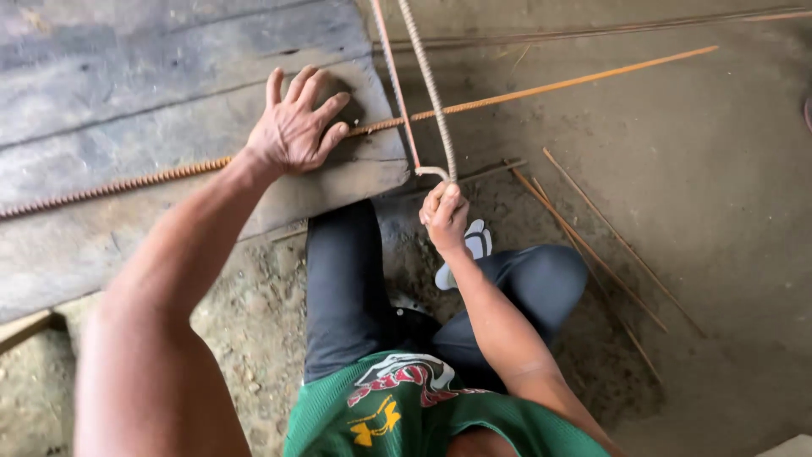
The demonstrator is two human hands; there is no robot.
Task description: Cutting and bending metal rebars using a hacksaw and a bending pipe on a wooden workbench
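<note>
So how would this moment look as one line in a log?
left hand: flat, pressing rusty rebar on wooden plank | right hand: gripping hooked end of ribbed bar | loose rods: on dirt

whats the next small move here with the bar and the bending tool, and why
Probably pull the tool further round with the right hand. Its grip is closed on the tool's lower end, and the tool crosses the ribbed bar just past the plank's edge. The left hand lies flat over the bar, fingers spread, pinning it to the plank, so the bar looks braced for a bend.

Packed dirt floor (pixel 710 211), weathered grey wooden planks (pixel 127 76), dull daylight
</note>
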